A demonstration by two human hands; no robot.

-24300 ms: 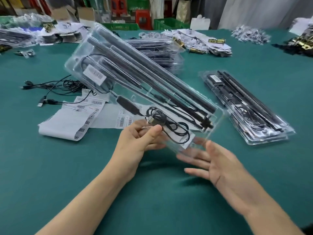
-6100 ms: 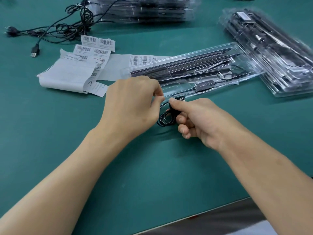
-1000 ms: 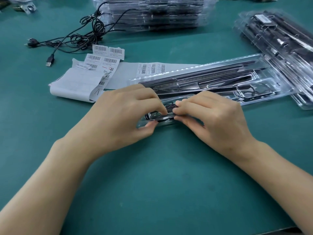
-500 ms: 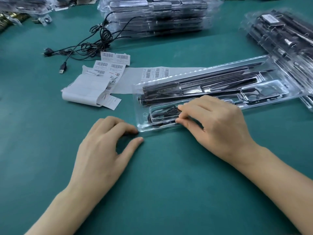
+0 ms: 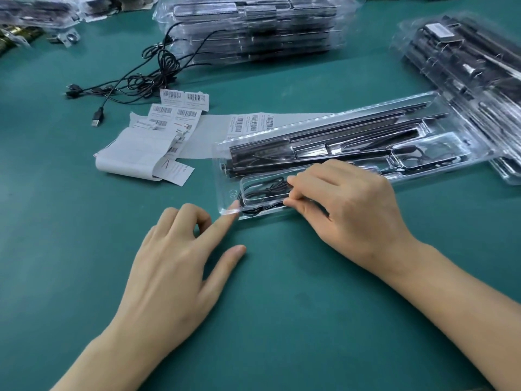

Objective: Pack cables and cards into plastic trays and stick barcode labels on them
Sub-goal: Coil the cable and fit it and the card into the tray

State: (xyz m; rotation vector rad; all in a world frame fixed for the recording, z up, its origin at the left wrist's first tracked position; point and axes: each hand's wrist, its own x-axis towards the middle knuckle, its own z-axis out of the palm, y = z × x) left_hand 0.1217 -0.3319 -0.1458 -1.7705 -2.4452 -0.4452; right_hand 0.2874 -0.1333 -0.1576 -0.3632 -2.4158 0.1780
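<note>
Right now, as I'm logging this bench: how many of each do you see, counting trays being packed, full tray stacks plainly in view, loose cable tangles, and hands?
Tray being packed: 1
Tray stacks: 2, far stack, right stack
Loose cable tangle: 1
Hands: 2, left hand, right hand
Total: 6
</note>
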